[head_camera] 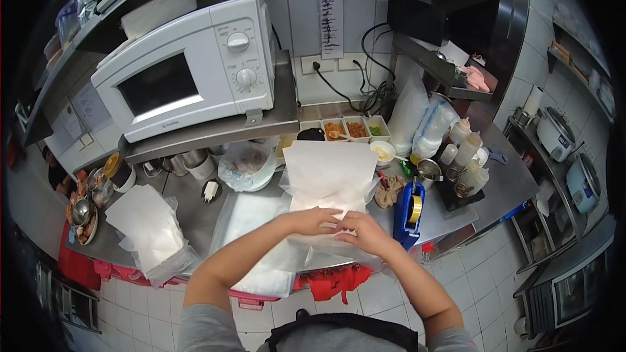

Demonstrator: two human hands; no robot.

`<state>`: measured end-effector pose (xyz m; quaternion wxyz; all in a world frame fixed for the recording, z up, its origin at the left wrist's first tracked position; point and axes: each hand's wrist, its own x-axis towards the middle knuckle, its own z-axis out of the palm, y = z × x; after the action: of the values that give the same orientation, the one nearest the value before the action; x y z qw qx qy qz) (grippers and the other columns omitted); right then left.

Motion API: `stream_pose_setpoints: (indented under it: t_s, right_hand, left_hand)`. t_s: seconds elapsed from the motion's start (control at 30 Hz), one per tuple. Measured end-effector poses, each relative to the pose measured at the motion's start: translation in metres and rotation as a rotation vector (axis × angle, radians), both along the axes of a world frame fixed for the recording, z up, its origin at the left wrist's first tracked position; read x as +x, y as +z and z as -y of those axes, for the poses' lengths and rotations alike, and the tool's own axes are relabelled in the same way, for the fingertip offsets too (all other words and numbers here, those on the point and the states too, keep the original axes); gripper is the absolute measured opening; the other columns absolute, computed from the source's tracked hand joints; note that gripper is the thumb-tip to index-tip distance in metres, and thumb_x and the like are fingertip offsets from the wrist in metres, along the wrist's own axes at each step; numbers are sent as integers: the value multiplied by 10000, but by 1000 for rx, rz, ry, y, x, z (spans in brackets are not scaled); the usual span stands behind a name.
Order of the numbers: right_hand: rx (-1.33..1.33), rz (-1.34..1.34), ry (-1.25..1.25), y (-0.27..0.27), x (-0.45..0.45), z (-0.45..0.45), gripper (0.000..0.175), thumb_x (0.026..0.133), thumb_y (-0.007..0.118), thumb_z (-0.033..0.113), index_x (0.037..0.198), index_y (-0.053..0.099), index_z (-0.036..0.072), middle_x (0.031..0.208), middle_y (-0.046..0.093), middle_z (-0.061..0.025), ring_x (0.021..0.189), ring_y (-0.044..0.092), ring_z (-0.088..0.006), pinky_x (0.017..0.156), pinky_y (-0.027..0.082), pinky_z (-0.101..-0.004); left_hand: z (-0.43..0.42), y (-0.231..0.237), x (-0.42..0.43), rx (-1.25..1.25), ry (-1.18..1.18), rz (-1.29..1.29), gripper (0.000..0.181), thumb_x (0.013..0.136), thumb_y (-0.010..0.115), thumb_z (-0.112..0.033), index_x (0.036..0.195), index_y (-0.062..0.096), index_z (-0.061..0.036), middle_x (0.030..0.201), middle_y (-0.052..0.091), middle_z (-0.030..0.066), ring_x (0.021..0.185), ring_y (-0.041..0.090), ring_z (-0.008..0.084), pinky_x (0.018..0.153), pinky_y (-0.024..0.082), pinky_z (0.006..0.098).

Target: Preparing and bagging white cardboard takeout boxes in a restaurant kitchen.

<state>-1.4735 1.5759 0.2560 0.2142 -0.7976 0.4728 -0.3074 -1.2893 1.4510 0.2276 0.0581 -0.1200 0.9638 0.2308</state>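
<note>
My left hand (315,220) and my right hand (361,231) meet over the front part of a stack of white paper sheets (330,166) on the steel counter. The fingers are bent and close together at a translucent plastic sheet or bag (323,249) by the counter's front edge; whether they pinch it is hidden. A pile of white plastic bags or sheets (254,220) lies under my left forearm. Right of the papers stands a blue tape dispenser (409,215) with a yellowish roll. Another stack of papers in plastic (151,230) sits at the left.
A white microwave (186,68) stands on a raised steel shelf. Behind the papers are containers of chopped food (357,129) and a small bowl (382,152) with a spoon. Squeeze bottles (467,149) and a metal cup (429,171) stand right. A bag-lined bowl (249,166) is behind left.
</note>
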Motion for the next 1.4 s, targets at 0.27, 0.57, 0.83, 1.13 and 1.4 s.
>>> stream_pose_setpoints:
  t_s: [0.27,0.57,0.83,1.13,1.4]
  right_hand:
    - [212,-38,161,-32,-12,16,178,743,733,196,804,696,33,693,637,-102,634,618,-200,590,474,-285]
    - [232,-90,35,-37,-8,15,162,761,688,183,819,697,32,734,652,-127,657,622,-243,622,481,-316]
    - [-52,-378,70,-10,12,5,131,765,603,169,781,638,43,823,610,-116,773,616,-317,651,506,-421]
    - [-494,-267,185,37,35,-60,84,697,595,77,777,582,57,735,520,-71,689,568,-255,527,470,-370]
    - [-312,-458,585,-9,73,-146,345,715,562,92,1060,573,68,895,533,-60,878,543,-219,681,474,-367]
  left_hand:
    - [-17,17,53,412,234,-9,257,799,691,-214,1020,685,-82,892,701,74,772,642,138,723,493,272]
    - [-34,28,37,66,206,-10,159,837,596,-142,896,670,-14,811,665,120,739,628,243,703,499,326]
    - [-67,57,45,-404,53,-218,158,835,564,-142,900,588,0,907,600,104,869,586,279,821,476,395]
    - [-215,66,47,1040,172,-178,246,941,457,-83,1146,573,-12,1194,548,91,1115,510,177,968,394,302]
    - [-259,-123,94,2267,120,-1372,482,949,434,-326,1316,405,-14,1290,489,154,1181,496,279,1005,406,373]
